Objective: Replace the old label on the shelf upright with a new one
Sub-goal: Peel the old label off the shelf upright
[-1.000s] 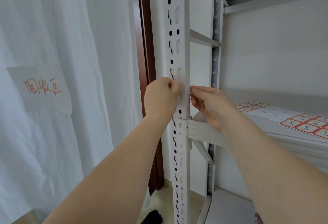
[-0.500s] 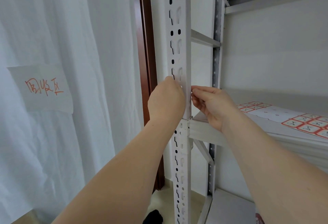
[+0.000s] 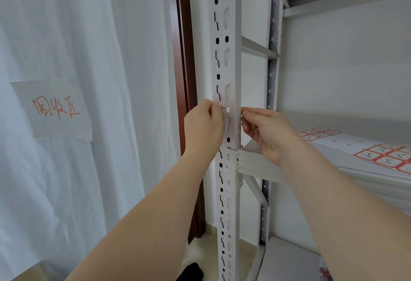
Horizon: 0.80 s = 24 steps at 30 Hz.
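Two bare forearms are reaching up and away from the camera, one on each side of the white shelf upright (image 3: pixel 231 24). The left hand (image 3: pixel 203 131) is hovering at the upright's left edge. Its fingers (image 3: pixel 216 111) are curling inward and pinching the left edge of a small pale label (image 3: pixel 229 115), where a trace of red print is showing. The right hand (image 3: pixel 269 133) is sitting at the upright's right edge. Its thumb and forefinger are pressing together on the label's right edge, and the remaining fingers (image 3: pixel 250 129) are folding loosely below them.

The label is lying flat across the front face of the upright between the two hands, just above the joint where the shelf beam (image 3: pixel 258 162) is meeting the post. It is covering one of the round holes, which is showing white rather than dark.

Behind the right wrist, a label sheet (image 3: pixel 347 145) is lying on the middle shelf, with red-bordered stickers at its near and far ends and a bare strip between them. Low down beside the upright, a black object (image 3: pixel 191 273) is resting on the floor, too dark to make out.

Left of the upright, a dark brown door frame (image 3: pixel 184 58) is running vertically. Further left a white curtain (image 3: pixel 111 58) is hanging, carrying a paper sign (image 3: pixel 55 111) with red handwriting.
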Available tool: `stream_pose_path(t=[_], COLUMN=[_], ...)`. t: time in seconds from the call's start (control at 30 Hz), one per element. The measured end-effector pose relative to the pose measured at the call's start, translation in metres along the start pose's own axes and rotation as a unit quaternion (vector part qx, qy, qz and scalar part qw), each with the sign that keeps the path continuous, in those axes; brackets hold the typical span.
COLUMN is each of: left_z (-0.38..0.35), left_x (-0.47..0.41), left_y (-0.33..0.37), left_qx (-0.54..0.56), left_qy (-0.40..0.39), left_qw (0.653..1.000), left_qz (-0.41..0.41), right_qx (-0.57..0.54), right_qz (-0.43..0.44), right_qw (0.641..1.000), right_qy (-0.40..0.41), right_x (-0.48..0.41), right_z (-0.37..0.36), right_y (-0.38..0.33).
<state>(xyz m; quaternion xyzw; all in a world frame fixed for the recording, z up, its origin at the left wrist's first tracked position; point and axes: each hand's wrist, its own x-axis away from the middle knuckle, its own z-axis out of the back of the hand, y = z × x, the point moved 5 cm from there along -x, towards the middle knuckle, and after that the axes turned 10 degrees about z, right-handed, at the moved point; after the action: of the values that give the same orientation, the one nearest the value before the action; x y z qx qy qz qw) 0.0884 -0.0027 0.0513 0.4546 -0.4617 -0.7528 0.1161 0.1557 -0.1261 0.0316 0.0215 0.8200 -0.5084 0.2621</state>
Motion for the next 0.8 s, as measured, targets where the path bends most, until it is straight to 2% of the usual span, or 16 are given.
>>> stream_pose_path(t=[0.1,0.3,0.53,0.8], left_z=[0.001,-0.005,-0.010,-0.010], left_x=[0.001,0.006,0.006,0.002], left_y=[-0.004,0.012,0.018,0.024], left_qx=[0.029,-0.115,-0.235,-0.225], left_qy=[-0.005,0.009,0.025,0.028], left_qw=[0.999,0.992,0.970,0.972], left_qz=[0.018,-0.045,-0.055,-0.061], right_qx=[0.000,-0.002,0.001,0.001], right_qz=[0.000,0.003,0.000,-0.004], right_qw=[1.000,1.000,1.000,1.000], right_qy=[-0.001,-0.004,-0.005,-0.003], right_x=[0.000,0.000,0.001,0.001], right_z=[-0.001,0.000,0.000,0.000], right_y=[0.000,0.000,-0.001,-0.001])
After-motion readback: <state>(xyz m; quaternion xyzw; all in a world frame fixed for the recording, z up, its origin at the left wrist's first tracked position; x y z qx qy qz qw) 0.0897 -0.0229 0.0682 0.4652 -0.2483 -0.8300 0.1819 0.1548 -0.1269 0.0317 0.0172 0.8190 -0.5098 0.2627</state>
